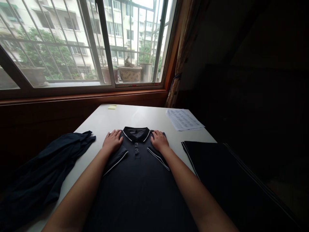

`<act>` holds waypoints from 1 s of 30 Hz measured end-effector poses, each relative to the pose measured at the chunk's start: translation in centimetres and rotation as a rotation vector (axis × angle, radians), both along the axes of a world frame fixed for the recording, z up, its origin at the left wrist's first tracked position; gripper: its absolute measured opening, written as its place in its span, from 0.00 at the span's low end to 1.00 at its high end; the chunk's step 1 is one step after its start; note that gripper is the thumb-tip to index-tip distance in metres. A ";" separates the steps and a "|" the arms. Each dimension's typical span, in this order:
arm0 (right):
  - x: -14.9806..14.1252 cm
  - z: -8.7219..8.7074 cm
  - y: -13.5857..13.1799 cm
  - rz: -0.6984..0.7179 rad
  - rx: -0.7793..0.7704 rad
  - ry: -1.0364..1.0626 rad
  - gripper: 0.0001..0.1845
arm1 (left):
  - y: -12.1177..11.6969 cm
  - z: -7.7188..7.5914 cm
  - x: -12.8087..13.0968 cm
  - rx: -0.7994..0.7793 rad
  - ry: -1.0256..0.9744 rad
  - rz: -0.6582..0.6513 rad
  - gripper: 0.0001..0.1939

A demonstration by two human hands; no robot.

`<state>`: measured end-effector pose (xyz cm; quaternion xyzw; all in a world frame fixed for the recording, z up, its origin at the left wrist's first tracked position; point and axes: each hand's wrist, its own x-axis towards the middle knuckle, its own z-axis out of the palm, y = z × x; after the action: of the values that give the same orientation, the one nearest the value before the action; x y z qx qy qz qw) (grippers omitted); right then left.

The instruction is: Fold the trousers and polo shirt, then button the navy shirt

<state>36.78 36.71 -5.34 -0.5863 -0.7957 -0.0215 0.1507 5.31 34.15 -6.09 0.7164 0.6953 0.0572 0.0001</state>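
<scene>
A dark polo shirt (137, 183) lies front up on the white table (140, 114), its collar toward the window. Both short sleeves, edged with white lines, are folded inward over the chest. My left hand (113, 140) rests flat on the shirt's left shoulder area, fingers stretched toward the collar. On the opposite shoulder lies my right hand (159, 140), also flat with its fingers extended. Neither hand grips the cloth. The shirt's lower part runs out of view between my forearms.
A crumpled dark garment (55, 161) hangs over the table's left edge. Dark folded clothing (217, 170) with white trim lies at the right. Printed sheets (184, 119) sit at the back right, a yellow note (112, 106) at the back left. Beyond stands a barred window (130, 45) beside a curtain (180, 64).
</scene>
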 end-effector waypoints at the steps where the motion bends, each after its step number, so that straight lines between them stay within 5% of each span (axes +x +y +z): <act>1: 0.0 0.0 0.2 0.001 -0.001 0.001 0.24 | 0.2 0.0 0.0 -0.002 0.001 0.004 0.32; 18: 0.0 -0.2 1.6 0.014 -0.032 0.022 0.27 | 1.6 -0.3 -0.6 0.000 0.002 0.008 0.31; 30: 3.2 -0.4 -4.7 -0.018 -0.059 -0.003 0.30 | -3.4 0.5 -1.8 0.070 0.018 -0.051 0.29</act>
<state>40.01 32.05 -5.76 -0.5976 -0.7909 -0.0003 0.1321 3.54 30.78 -5.62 0.7340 0.6743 0.0749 -0.0295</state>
